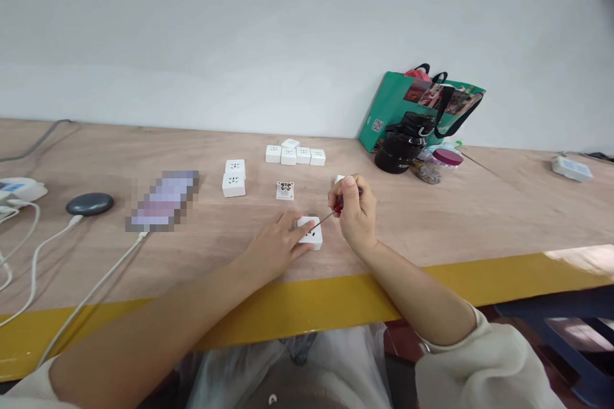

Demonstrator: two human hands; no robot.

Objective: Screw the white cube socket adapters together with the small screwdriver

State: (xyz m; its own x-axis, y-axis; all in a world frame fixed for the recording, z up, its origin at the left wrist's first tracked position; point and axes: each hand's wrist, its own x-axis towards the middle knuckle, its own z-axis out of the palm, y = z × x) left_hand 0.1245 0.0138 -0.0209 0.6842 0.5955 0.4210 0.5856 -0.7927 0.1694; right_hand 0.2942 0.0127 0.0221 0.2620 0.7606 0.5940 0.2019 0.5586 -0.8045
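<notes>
My left hand (274,244) rests its fingers on a white square wall socket (311,236), steadying it on the wooden table (432,223). My right hand (354,214) grips a small red-handled screwdriver (327,219), with its thin shaft reaching down to the socket's top edge. A small white part (339,178) shows just behind my right hand, mostly hidden. An opened socket piece with exposed metal parts (284,190) lies farther forward. Beyond it stand several closed white sockets (288,155), and a stacked pair (234,179) sits to the left.
A green shopping bag (422,108), a black flask (400,147) and snack packets (439,160) stand at the back right. White cables, a dark round puck (89,204) and a pixelated object (163,201) lie left. The table has a yellow front edge (288,313).
</notes>
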